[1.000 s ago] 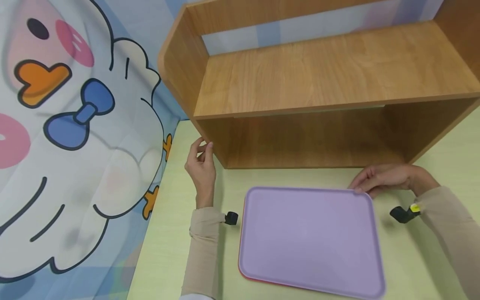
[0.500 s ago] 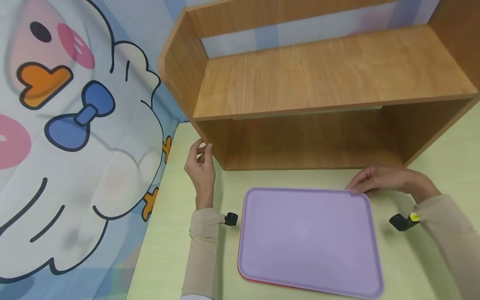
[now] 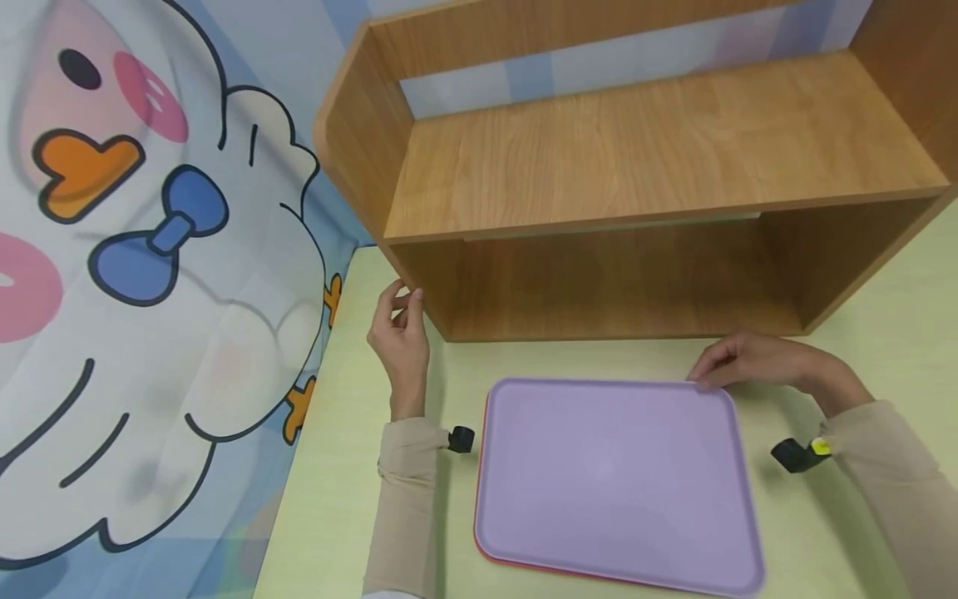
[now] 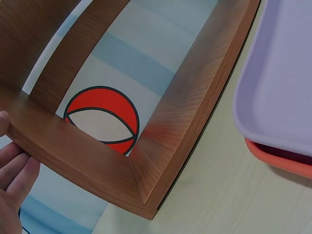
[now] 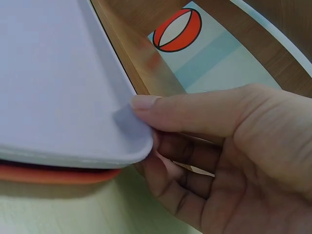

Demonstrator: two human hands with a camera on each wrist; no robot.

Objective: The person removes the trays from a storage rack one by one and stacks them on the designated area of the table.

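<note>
My left hand (image 3: 402, 343) pinches the front edge of the left side panel of a wooden shelf unit (image 3: 659, 150). In the left wrist view, the thumb is on one face of the panel and the fingers (image 4: 22, 175) are on the other. A light purple tray (image 3: 614, 482) lies in front of the unit. My right hand (image 3: 771, 363) grips that tray at its far right corner. The right wrist view shows the thumb (image 5: 161, 109) over the rim and the fingers curled below it. A red-orange tray (image 4: 285, 162) sits under the purple one, mostly hidden.
The pale yellow-green table (image 3: 337, 466) carries the shelf unit and the trays. A cloth backdrop with a cartoon bird (image 3: 165, 291) hangs at the left and behind. The unit's lower compartment (image 3: 629, 283) faces the trays.
The head view has shifted slightly. My right hand and the purple tray's far corner appear a little further left. Both hands keep their hold.
</note>
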